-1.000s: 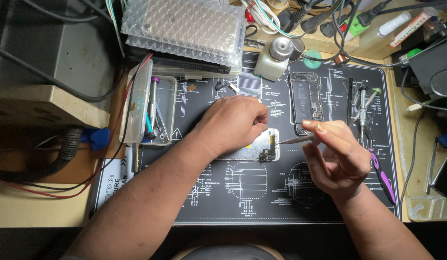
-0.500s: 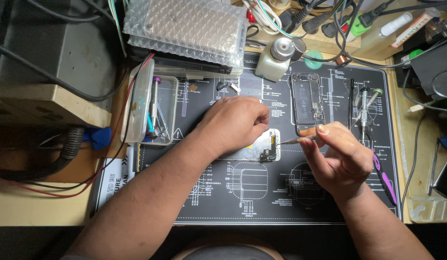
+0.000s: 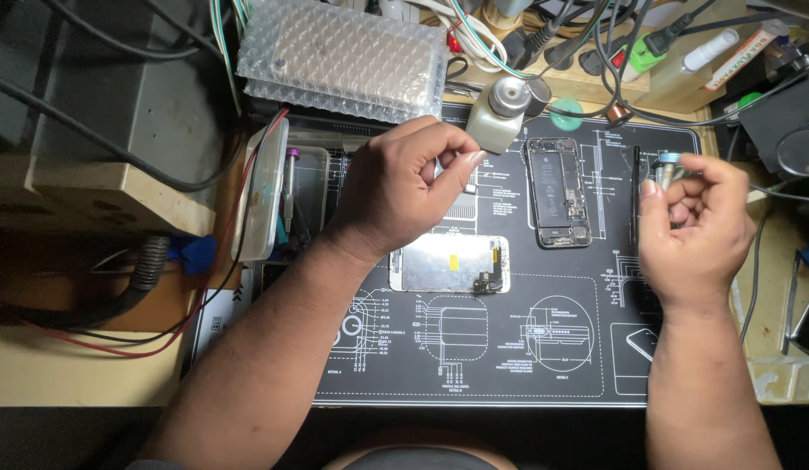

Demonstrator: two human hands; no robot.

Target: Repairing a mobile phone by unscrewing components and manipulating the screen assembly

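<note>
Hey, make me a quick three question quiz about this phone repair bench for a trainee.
1. True or false: the left hand rests flat on the screen panel.
2. What lies right of the screen panel on the black mat? A) opened phone body B) a laptop C) a mug
3. Which hand holds the slim tool?

Key: 1 false, it is lifted and pinches a tiny part. 2 A. 3 the right hand.

The left hand pinches something too small to identify between thumb and fingertip. The right hand curls round a tool, hiding all but its grey tip. The mat's left edge disappears under the forearm; the cables run off the top edge.
</note>
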